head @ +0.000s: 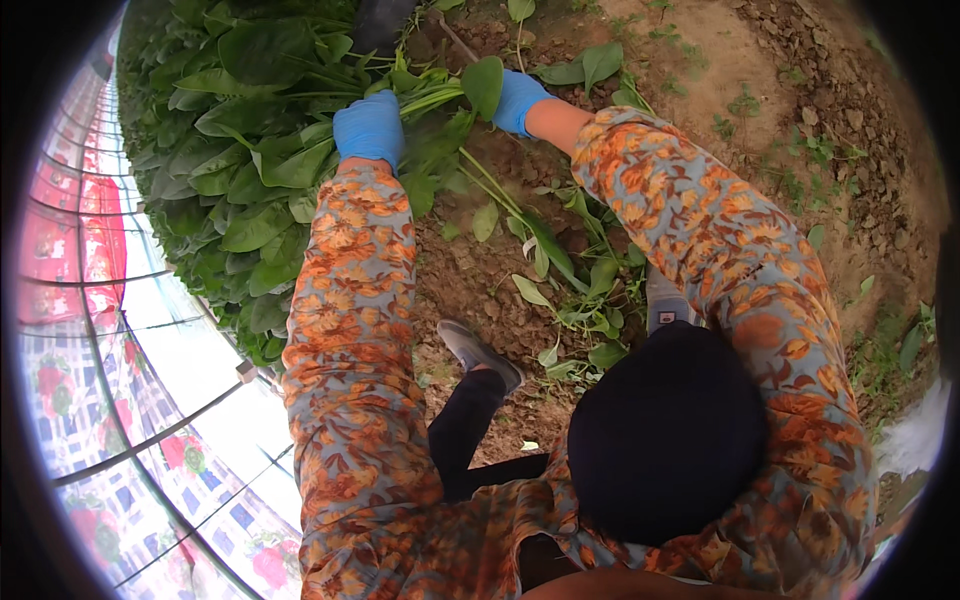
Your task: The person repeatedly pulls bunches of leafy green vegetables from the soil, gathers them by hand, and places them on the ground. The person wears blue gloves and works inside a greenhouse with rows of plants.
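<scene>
My left hand (369, 131), in a blue glove, is closed around the stems of leafy greens (431, 99) that look like spinach. Those pale stems stretch from this fist towards my right hand (519, 103), also gloved in blue. A broad leaf (482, 84) covers the right fingers, so what they hold is hidden. Just beyond them a thin rod (456, 36) slants up and left; whether it is in the right hand cannot be seen. Dense standing greens (255, 150) crowd against the left hand's outer side.
Loose pulled leaves (551, 247) lie on the brown soil (465, 277) between my arms. My shoe (480, 352) is planted there. Something dark (379, 30) stands among the plants at the top. A metal-framed greenhouse wall (150, 442) curves along the left.
</scene>
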Available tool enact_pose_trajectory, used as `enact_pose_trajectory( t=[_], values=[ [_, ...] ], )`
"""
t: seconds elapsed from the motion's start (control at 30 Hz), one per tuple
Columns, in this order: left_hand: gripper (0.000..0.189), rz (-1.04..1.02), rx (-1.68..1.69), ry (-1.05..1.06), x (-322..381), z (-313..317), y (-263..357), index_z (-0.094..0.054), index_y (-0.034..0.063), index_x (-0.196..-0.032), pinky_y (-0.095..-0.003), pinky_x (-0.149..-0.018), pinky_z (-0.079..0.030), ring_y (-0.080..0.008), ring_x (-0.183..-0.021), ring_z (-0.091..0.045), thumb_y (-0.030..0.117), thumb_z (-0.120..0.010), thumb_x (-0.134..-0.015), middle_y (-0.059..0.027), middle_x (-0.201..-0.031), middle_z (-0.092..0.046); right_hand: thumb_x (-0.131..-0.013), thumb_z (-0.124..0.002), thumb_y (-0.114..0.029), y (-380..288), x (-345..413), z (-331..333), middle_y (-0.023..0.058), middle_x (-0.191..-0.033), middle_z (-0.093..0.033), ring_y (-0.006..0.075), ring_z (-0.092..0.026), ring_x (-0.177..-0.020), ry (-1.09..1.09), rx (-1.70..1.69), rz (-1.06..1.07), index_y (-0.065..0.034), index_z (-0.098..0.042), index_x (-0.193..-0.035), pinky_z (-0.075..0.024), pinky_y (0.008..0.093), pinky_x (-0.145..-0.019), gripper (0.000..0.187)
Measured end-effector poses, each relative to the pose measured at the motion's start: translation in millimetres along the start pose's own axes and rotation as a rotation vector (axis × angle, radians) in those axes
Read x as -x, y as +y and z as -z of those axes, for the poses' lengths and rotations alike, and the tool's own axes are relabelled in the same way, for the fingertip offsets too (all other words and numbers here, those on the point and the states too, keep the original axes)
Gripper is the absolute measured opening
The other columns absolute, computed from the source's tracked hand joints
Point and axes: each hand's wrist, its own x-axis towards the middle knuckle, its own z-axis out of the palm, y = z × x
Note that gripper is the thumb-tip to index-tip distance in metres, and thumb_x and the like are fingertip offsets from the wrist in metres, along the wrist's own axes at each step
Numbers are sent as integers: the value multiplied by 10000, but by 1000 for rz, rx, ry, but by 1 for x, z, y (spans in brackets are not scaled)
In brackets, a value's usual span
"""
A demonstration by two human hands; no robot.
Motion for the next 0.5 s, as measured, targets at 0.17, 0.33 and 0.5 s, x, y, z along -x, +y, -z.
enact_pose_trajectory(
  t=[0.17,0.33,0.5],
  values=[
    [366,62,124,-85,22,-3,-19,-580,78,-1091,-468,-733,-526,-333,-896,-662,217,-727,-786,-130,-967,-676,-983,-503,-210,33,39,5,216,-889,-669,318,-674,-745,-11,-45,-213,80,-530,-1163,-548,411,-646,342],
    [505,0,84,-38,46,-15,-21,-566,91,-1154,-450,-784,-515,-314,-928,-653,301,-784,-749,-109,-992,-673,-986,-500,-252,38,93,17,223,-857,-663,349,-660,-734,90,57,-225,71,-525,-1115,-540,435,-660,349],
    [524,-25,113,47,56,-26,-23,-572,108,-1151,-430,-833,-491,-289,-946,-641,303,-801,-721,-90,-980,-664,-974,-531,-252,61,205,28,214,-759,-621,390,-621,-685,139,-8,-320,40,-517,-1000,-505,471,-658,294]
  ],
)
